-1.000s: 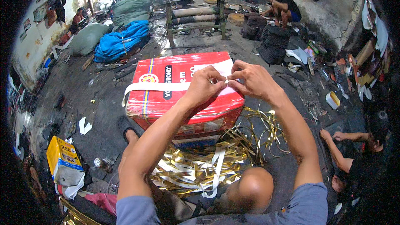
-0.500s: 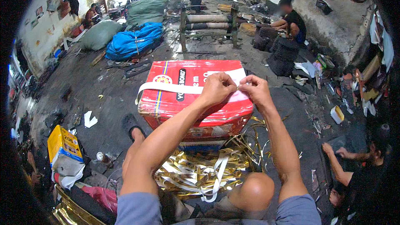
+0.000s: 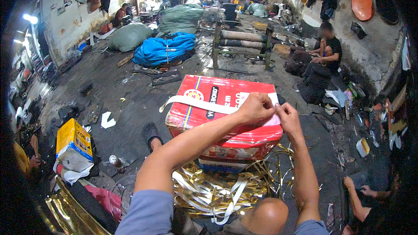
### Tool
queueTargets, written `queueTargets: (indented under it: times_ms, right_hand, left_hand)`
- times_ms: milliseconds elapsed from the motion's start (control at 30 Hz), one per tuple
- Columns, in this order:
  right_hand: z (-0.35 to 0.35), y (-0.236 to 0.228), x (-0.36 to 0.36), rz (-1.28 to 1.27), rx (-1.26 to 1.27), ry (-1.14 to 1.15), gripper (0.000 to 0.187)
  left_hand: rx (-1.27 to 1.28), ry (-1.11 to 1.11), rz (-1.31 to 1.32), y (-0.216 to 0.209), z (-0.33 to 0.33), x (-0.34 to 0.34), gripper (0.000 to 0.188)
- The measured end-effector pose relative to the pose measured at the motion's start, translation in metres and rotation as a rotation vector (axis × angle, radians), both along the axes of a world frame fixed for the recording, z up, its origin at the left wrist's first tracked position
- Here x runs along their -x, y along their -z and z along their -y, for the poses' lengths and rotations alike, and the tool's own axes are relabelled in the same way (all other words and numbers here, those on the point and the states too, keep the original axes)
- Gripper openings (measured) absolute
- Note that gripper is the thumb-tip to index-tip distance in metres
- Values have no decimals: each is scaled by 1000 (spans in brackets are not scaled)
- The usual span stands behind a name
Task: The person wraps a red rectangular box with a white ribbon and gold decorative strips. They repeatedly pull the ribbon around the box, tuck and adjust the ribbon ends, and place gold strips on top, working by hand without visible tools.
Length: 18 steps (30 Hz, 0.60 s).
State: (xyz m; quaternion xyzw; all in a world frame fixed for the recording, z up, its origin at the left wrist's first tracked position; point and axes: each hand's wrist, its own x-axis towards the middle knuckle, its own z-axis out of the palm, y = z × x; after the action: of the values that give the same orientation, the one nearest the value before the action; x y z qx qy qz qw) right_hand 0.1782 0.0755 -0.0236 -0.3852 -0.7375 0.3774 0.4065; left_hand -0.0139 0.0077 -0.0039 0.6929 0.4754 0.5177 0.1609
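Observation:
Over the right part of a red cardboard box, my left hand is closed in a pinch. My right hand pinches close beside it, the fingertips almost meeting near the box's right edge. A narrow white strip lies across the box top from its left edge. It passes under my left wrist toward both sets of fingertips; the gripped end is mostly hidden. A pale pinkish sheet lies beneath my hands. Below the box, a heap of gold and white strips lies by my knees.
A yellow and blue box stands at left beside gold sheeting. Another person's forearms reach in at lower right. Further off are a blue bundle, a roller rack and a seated person by dark stacks.
The view has shifted, so the box and my hands appear lower and further right. My fingers stay pinched over the box's right part. The far seated person has raised a hand.

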Motion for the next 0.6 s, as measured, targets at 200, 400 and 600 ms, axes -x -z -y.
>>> queueTargets:
  times_ms: [200, 400, 600]
  right_hand:
    - [11, 4, -3, -25, -85, -41, 27]
    - [25, 28, 9, -721, 580, -150, 19]
    - [5, 9, -19, -618, 848, -314, 45]
  left_hand:
    - [-4, 53, 111, 8, 2, -12, 12]
    - [0, 17, 53, -9, 6, -19, 15]
    - [-23, 15, 31, -10, 2, -25, 17]
